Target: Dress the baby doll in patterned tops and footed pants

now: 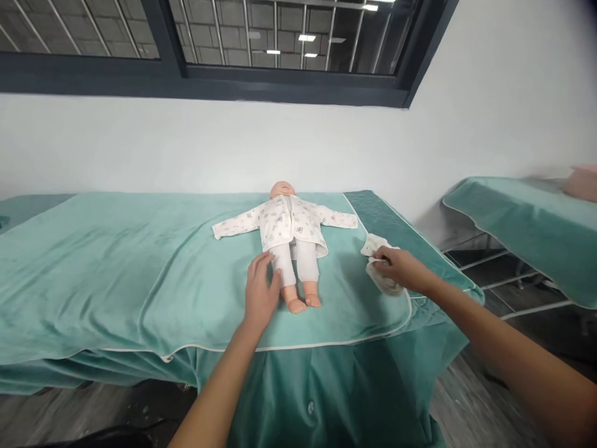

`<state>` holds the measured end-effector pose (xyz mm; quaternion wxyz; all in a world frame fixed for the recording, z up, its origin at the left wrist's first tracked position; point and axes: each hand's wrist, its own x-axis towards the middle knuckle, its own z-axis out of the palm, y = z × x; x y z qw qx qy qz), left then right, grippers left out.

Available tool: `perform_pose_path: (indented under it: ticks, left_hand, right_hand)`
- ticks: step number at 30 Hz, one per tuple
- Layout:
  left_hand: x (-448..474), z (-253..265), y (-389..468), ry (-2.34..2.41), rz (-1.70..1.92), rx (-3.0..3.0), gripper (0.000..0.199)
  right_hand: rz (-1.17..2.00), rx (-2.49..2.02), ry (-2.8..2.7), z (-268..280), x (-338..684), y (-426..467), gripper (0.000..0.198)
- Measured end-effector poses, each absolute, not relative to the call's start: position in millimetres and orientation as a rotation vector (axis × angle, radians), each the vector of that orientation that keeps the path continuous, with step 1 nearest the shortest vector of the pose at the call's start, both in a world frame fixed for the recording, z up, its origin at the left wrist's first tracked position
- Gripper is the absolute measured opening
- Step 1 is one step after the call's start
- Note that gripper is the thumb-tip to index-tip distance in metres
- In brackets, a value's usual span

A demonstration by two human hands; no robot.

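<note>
A baby doll (pixel 282 189) lies on its back on the green bed, feet towards me. It wears a white patterned jacket (pixel 277 222), sleeves spread to both sides, and white trousers (pixel 306 261); its feet are bare. My left hand (pixel 262 287) rests at the doll's leg on the left, fingers apart and holding nothing. To the right of the doll, my right hand (pixel 396 267) is closed in a pinch on small white cloth pieces (pixel 388 285). One pale piece lies just above the fingers. Their exact kind does not show clearly.
The green bed cover (pixel 116 267) has white piping and hangs over the front edge. Behind it stands a white wall (pixel 186 143) below a dark-framed window (pixel 280 84). A second green-covered bed (pixel 522 205) stands at the right, with a pinkish object (pixel 583 183) on it.
</note>
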<state>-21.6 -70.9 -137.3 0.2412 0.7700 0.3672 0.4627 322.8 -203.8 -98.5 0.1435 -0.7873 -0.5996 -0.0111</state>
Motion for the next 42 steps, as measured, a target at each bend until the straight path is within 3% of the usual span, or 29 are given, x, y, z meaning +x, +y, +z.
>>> perform_pose_path:
  ticks: [4,8,11,15,18,24,30,33,36,42]
  left_hand:
    - [-3.9,-126.5,-44.8,1.028,1.246,2.231,0.041]
    - [22.2,-126.7,-17.9,1.122,1.196,2.241,0.052]
    - [32.7,-124.0,-6.9,1.232,1.247,2.261,0.041]
    - [30.6,-118.3,4.8,1.178,1.316,2.219,0.008]
    - [23.4,-121.8,17.0,1.106,1.405,1.863,0.011]
    - [-1.2,-140.8,31.8,0.952,1.384,0.797,0.017]
    - [-20.9,-147.0,21.3,1.073,1.477,0.857,0.01]
    - [-24.3,-150.2,10.8,1.26,1.554,1.133,0.012]
    - [-25.4,-153.4,-2.8,1.344,1.563,1.598,0.018]
    - [-20.0,-155.7,-20.2,1.296,1.16,2.226,0.032]
  right_hand:
    - [0.195,-1.958,-1.648,-100.5,278.4,-178.1,0.029]
    - [0.06,-1.688,-1.642,-114.3,234.7,-133.8,0.038]
    - [-0.089,-1.614,-1.664,-118.8,209.9,-101.5,0.035]
    - [-0.185,-1.68,-1.655,-116.5,197.5,-73.0,0.022]
    - [-0.049,-1.65,-1.449,-118.6,201.9,-60.9,0.017]
    - [0.42,-1.507,-0.724,-140.0,227.3,-60.8,0.026]
    - [0.417,-1.589,-0.654,-152.6,258.5,-97.2,0.027]
    - [0.317,-1.74,-0.852,-145.5,269.6,-124.0,0.028]
    - [0.011,-1.996,-1.437,-133.2,278.3,-157.0,0.025]
    - [-0.322,-2.216,-2.13,-122.8,295.6,-220.4,0.023]
